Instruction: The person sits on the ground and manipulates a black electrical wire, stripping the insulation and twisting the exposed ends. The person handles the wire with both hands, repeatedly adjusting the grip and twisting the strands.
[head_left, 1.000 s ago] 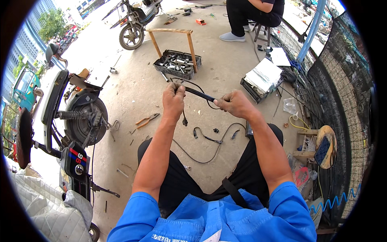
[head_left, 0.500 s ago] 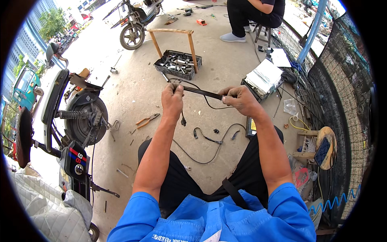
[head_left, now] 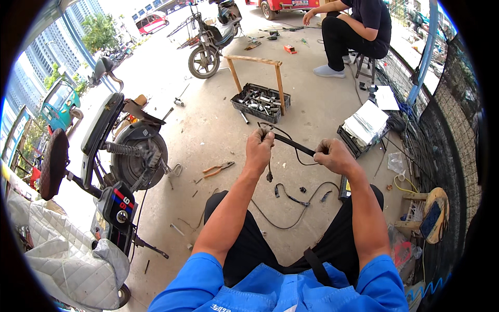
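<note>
A flat black strip (head_left: 292, 143) is stretched between my two hands, sloping down to the right. My left hand (head_left: 260, 148) pinches its upper end, where thin black cable loops out and a short lead hangs with a black plug (head_left: 269, 177) on it. My right hand (head_left: 335, 156) grips the lower end with fingers curled. On the concrete below, between my knees, lie a long black cable (head_left: 291, 224) and small connector pieces (head_left: 303, 190); orange-handled pliers (head_left: 212, 172) lie left of my forearm.
A partly dismantled scooter (head_left: 117, 205) stands left. Ahead are a black crate of metal parts (head_left: 244, 104) with a wooden frame, another scooter (head_left: 205, 62) and a seated person (head_left: 348, 36). Right are stacked papers (head_left: 366, 119), a wooden stool (head_left: 431, 218) and mesh fencing (head_left: 452, 119).
The whole scene has shifted right and down in the view. The strip between my hands slants more steeply, with my right hand lower relative to my left; both keep their grip.
</note>
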Motion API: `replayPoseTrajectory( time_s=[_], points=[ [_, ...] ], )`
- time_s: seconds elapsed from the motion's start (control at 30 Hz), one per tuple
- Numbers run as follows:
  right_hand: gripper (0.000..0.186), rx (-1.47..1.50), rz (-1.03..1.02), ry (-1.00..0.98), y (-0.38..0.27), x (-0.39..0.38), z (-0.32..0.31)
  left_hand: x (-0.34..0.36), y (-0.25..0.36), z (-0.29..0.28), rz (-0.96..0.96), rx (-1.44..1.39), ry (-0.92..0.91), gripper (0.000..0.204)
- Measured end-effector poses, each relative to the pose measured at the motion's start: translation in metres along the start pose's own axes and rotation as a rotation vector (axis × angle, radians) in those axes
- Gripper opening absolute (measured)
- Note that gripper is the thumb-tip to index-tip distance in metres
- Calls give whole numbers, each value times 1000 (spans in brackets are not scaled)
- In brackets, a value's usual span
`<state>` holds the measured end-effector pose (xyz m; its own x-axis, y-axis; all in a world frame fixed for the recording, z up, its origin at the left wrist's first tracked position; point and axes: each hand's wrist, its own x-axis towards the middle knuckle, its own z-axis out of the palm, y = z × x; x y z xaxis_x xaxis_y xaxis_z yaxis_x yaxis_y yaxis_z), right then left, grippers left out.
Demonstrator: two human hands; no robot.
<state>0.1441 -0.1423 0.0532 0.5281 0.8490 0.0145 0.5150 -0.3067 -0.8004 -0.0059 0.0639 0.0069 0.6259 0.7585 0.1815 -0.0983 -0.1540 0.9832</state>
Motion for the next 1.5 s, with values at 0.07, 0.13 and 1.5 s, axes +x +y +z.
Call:
replayPoseTrajectory(
  time_s=[0.07, 0.13, 1.5],
  points=[
    [23, 48, -45, 39, 11, 2, 7, -1, 1, 4, -5, 1, -10, 17],
    [26, 130, -76, 91, 22, 6, 14, -2, 0, 5, -11, 3, -23, 16],
    [28, 216, -22, -68, 14, 6, -4, 2, 2, -5, -130, -228, 9, 13]
  ],
)
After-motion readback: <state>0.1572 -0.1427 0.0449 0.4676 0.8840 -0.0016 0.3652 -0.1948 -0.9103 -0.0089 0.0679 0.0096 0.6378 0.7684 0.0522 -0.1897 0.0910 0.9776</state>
